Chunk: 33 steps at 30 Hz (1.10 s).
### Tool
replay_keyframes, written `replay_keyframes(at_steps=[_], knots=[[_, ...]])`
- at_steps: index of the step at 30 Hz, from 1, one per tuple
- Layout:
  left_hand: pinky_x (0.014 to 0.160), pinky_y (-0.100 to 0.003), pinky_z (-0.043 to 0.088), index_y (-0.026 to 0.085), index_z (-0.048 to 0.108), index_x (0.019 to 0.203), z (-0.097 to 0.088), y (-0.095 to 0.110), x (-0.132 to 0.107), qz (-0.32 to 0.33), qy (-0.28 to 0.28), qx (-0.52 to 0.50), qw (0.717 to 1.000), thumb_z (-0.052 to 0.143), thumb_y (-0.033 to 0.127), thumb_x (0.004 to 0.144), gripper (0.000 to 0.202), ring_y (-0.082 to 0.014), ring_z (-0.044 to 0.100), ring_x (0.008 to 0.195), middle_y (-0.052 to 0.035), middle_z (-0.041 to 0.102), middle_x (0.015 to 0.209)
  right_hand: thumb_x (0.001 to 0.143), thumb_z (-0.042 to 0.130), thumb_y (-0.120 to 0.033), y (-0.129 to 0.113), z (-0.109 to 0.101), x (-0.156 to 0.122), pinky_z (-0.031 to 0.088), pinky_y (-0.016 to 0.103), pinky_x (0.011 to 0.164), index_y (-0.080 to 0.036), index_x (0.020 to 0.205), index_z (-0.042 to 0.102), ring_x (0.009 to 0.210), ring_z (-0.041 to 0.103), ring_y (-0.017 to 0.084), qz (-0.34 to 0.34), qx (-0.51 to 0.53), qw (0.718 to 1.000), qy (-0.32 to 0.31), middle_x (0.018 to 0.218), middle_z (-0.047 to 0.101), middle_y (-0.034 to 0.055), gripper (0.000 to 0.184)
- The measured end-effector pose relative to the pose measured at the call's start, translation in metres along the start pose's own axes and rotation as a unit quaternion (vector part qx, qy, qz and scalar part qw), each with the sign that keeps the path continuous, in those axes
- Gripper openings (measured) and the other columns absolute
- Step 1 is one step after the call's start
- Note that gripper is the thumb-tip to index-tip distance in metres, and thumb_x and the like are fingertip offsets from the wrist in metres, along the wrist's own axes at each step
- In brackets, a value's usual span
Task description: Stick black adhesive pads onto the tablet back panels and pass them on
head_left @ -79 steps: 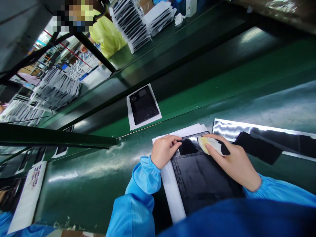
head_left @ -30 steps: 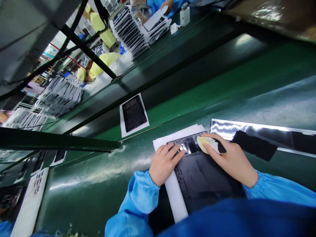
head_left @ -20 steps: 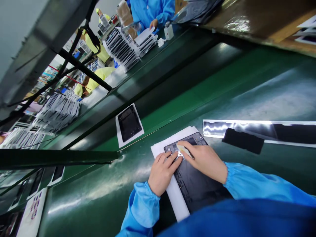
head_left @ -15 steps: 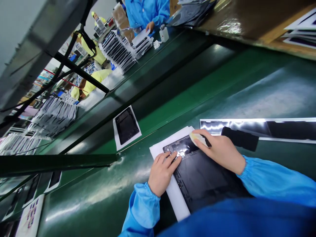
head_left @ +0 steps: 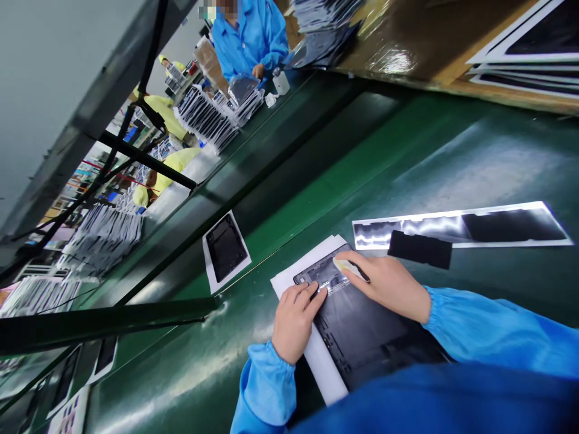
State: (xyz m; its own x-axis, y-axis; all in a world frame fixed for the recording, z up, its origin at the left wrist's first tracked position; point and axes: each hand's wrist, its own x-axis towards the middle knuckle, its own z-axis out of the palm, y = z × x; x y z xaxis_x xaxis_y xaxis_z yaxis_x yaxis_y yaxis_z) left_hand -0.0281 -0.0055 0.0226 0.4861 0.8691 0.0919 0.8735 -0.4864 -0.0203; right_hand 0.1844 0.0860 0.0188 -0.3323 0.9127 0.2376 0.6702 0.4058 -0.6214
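A black tablet-like housing (head_left: 366,334) lies on a white sheet (head_left: 324,374) in front of me, its near end hidden by my clothing. My left hand (head_left: 293,322) rests on the housing's left edge, fingers spread, fingertips beside a shiny strip (head_left: 326,276) at the far end. Between the thumb and fingers of my right hand (head_left: 392,284) is a pale yellowish pad (head_left: 344,265), which touches that shiny strip. Past my right hand, a dark rectangular piece (head_left: 420,249) overlaps a long white-bordered strip (head_left: 502,228) on the green work surface.
Another dark panel on a white sheet (head_left: 226,247) lies beyond a seam to the left. A green bar (head_left: 108,322) juts in from the left. Across the line, a co-worker in blue (head_left: 248,39) stands by stacked panels (head_left: 205,123) and a white bottle (head_left: 280,81).
My right hand has moved the pad leftward along the shiny strip, closer to my left hand. My left hand stays on the housing. The view has shifted slightly.
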Motion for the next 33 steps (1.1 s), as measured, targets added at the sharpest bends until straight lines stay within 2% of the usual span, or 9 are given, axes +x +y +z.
replay_keyframes(at_steps=[2,4,7,9,12,16,20,25,33], knots=[[0.088,-0.037,0.058,0.024,0.064,0.121,-0.002,0.001,0.001,-0.003,0.006,-0.011,1.000,0.043,-0.001,0.086,0.048,-0.0214,0.064,0.106,-0.0037,0.069,0.118,0.067,0.040,-0.039,0.005,-0.005,-0.004,0.031,0.021,0.037,-0.027,0.089,0.055,0.031,0.047,0.011,0.016,0.011,1.000,0.007,0.039,0.053,-0.0071,0.029],[0.085,-0.038,0.058,0.025,0.065,0.119,-0.004,0.001,0.004,-0.014,0.015,-0.034,0.999,0.042,0.002,0.089,0.044,-0.0215,0.065,0.100,-0.0042,0.071,0.111,0.065,0.044,-0.038,0.013,-0.010,-0.007,0.034,0.022,0.037,-0.027,0.091,0.054,0.030,0.046,0.010,0.081,0.062,0.995,0.023,0.040,0.054,-0.0073,0.030],[0.080,-0.036,0.056,0.024,0.065,0.115,-0.003,0.003,0.019,-0.067,0.052,-0.070,0.994,0.043,0.014,0.095,0.032,-0.0209,0.066,0.090,-0.0050,0.071,0.101,0.062,0.047,-0.040,0.026,-0.014,-0.012,0.040,0.025,0.042,-0.024,0.089,0.056,0.038,0.052,0.012,0.215,0.208,0.952,0.059,0.051,0.060,-0.0034,0.032],[0.079,-0.035,0.055,0.022,0.064,0.113,0.001,0.003,0.035,-0.123,0.074,-0.072,0.987,0.047,0.023,0.096,0.024,-0.0212,0.065,0.089,-0.0059,0.069,0.099,0.063,0.045,-0.041,0.031,-0.013,-0.014,0.043,0.027,0.049,-0.021,0.083,0.059,0.052,0.057,0.015,0.244,0.265,0.930,0.070,0.063,0.064,0.0010,0.031],[0.077,-0.032,0.052,0.020,0.064,0.100,0.012,0.000,0.059,-0.175,0.065,-0.068,0.980,0.055,0.027,0.093,0.013,-0.0194,0.061,0.085,-0.0045,0.066,0.093,0.065,0.041,-0.043,0.031,-0.009,-0.016,0.043,0.027,0.053,-0.019,0.074,0.061,0.062,0.057,0.016,0.233,0.288,0.927,0.056,0.070,0.065,0.0033,0.032],[0.075,-0.028,0.049,0.019,0.061,0.087,0.020,-0.009,0.073,-0.166,0.017,-0.081,0.983,0.055,0.019,0.093,0.009,-0.0159,0.057,0.080,-0.0012,0.063,0.085,0.065,0.042,-0.043,0.028,-0.008,-0.016,0.043,0.027,0.055,-0.021,0.073,0.059,0.063,0.057,0.016,0.226,0.315,0.921,0.038,0.070,0.065,0.0016,0.029],[0.077,-0.030,0.048,0.019,0.059,0.086,0.013,-0.021,0.066,-0.146,-0.017,-0.083,0.986,0.050,0.016,0.094,0.012,-0.0164,0.057,0.082,-0.0022,0.062,0.088,0.064,0.044,-0.042,0.025,-0.014,-0.014,0.043,0.027,0.058,-0.023,0.074,0.057,0.065,0.057,0.016,0.229,0.324,0.917,0.027,0.074,0.065,0.0010,0.025],[0.083,-0.032,0.048,0.018,0.057,0.088,0.010,-0.031,0.055,-0.165,-0.005,-0.101,0.981,0.049,0.013,0.093,0.011,-0.0172,0.059,0.095,-0.0044,0.065,0.107,0.064,0.045,-0.042,0.023,-0.016,-0.014,0.041,0.029,0.070,-0.025,0.076,0.060,0.079,0.057,0.018,0.210,0.337,0.918,0.008,0.088,0.064,0.0006,0.025],[0.082,-0.035,0.050,0.020,0.059,0.088,0.014,-0.027,0.051,-0.143,0.028,-0.077,0.986,0.050,0.016,0.093,0.011,-0.0192,0.060,0.092,-0.0052,0.066,0.101,0.063,0.047,-0.042,0.027,-0.008,-0.017,0.035,0.032,0.083,-0.028,0.085,0.060,0.092,0.052,0.018,0.175,0.337,0.924,-0.047,0.096,0.062,-0.0004,0.030]])
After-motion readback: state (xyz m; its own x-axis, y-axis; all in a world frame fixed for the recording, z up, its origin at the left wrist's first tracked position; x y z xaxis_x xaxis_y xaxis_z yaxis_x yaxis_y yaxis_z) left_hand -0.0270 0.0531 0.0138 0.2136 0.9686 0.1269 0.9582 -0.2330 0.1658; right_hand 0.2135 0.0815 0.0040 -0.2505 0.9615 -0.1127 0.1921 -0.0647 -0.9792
